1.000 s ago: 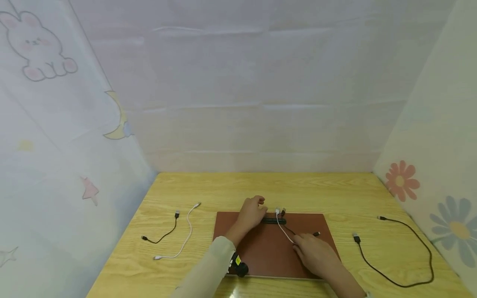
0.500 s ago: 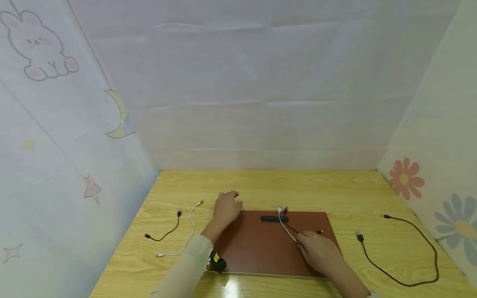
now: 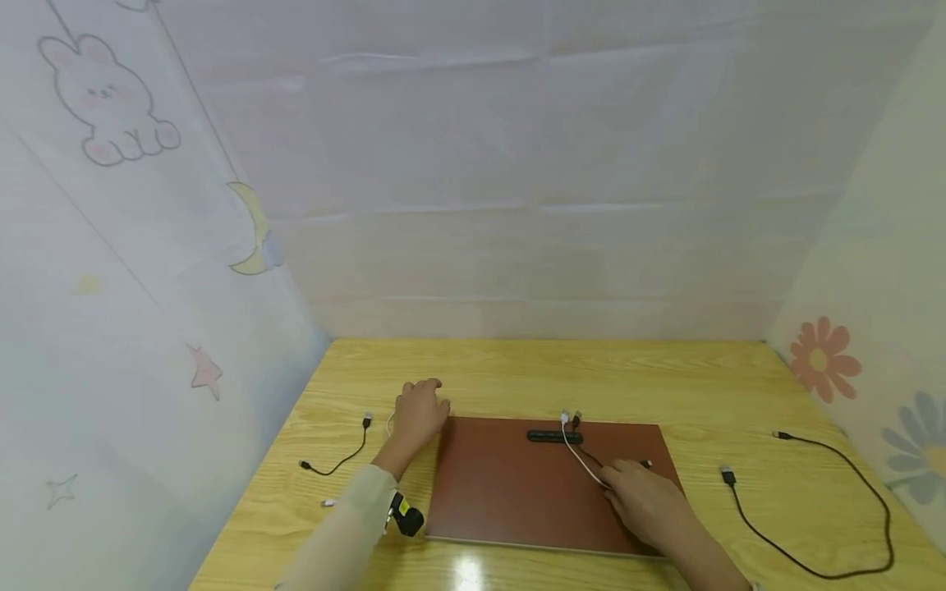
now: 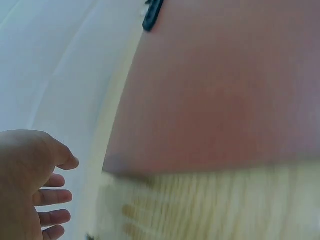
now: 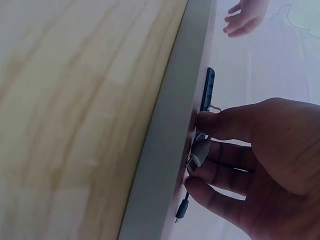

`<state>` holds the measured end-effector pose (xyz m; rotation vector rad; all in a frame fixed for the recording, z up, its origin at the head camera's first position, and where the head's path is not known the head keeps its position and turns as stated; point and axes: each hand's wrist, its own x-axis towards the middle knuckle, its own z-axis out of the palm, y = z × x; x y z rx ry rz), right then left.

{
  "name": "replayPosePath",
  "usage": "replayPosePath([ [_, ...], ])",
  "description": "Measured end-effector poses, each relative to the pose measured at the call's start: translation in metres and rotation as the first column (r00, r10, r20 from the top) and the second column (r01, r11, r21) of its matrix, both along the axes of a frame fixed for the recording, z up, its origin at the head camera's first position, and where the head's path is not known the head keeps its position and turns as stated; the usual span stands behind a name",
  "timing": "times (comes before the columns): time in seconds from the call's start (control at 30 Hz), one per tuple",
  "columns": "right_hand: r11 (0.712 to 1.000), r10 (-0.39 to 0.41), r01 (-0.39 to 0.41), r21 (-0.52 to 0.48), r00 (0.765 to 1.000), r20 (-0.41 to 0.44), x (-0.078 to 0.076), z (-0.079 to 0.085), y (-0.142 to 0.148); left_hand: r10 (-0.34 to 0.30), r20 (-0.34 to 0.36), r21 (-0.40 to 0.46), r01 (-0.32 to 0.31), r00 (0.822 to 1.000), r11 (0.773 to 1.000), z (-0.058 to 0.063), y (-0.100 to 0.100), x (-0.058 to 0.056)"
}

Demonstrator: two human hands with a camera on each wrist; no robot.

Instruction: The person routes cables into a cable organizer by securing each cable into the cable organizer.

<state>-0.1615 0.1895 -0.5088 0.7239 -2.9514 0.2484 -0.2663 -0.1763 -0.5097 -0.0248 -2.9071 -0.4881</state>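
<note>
My left hand [image 3: 420, 417] is over the wood table, left of the brown board [image 3: 502, 492]. Its fingers are loosely bent and hold nothing in the left wrist view. Beneath that hand and arm lies a white USB cable, mostly hidden, its small plug [image 3: 328, 502] showing. Over the board's right part my right hand [image 3: 650, 502] pinches another white USB cable [image 3: 584, 461] near its lower plug [image 5: 198, 154]. That cable runs up across a black cable organizer strip [image 3: 543, 437] at the board's far edge. A short black cable [image 3: 590, 454] also crosses the strip, partly behind the right hand.
A short black USB cable [image 3: 343, 460] lies on the table at the left. At the right, a longer black cable [image 3: 783, 547] curves near the table's edge. Fabric walls [image 3: 443, 164] with printed drawings enclose the back and sides.
My left hand has moved left from the cable strip, past the board's edge, to above the loose white cable. My right hand stays holding its white cable. The head view has shifted slightly.
</note>
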Motion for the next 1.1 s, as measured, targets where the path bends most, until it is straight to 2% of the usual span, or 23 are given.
replayPosePath([
  [0.3,0.999,0.030,-0.031,-0.027,0.999,-0.035,-0.001,-0.006,0.001,0.062,0.048,-0.049,-0.060,0.997,0.997,-0.008,-0.044,0.008],
  [0.5,0.999,0.037,-0.038,-0.023,0.998,-0.040,-0.002,-0.010,0.001,0.083,0.080,-0.054,-0.079,0.993,0.995,-0.009,-0.062,0.009],
  [0.7,0.998,0.052,-0.054,-0.043,0.997,-0.049,0.000,-0.008,0.002,0.089,0.109,-0.077,-0.081,0.990,0.994,-0.013,-0.071,0.008],
  [0.87,0.996,0.066,-0.069,-0.053,0.996,-0.063,0.000,-0.005,0.003,0.087,0.114,-0.074,-0.079,0.990,0.994,-0.011,-0.072,0.007],
  [1.1,0.997,0.058,-0.059,-0.050,0.998,-0.030,0.001,-0.003,0.003,0.077,0.130,-0.056,-0.070,0.989,0.996,-0.010,-0.071,0.008],
])
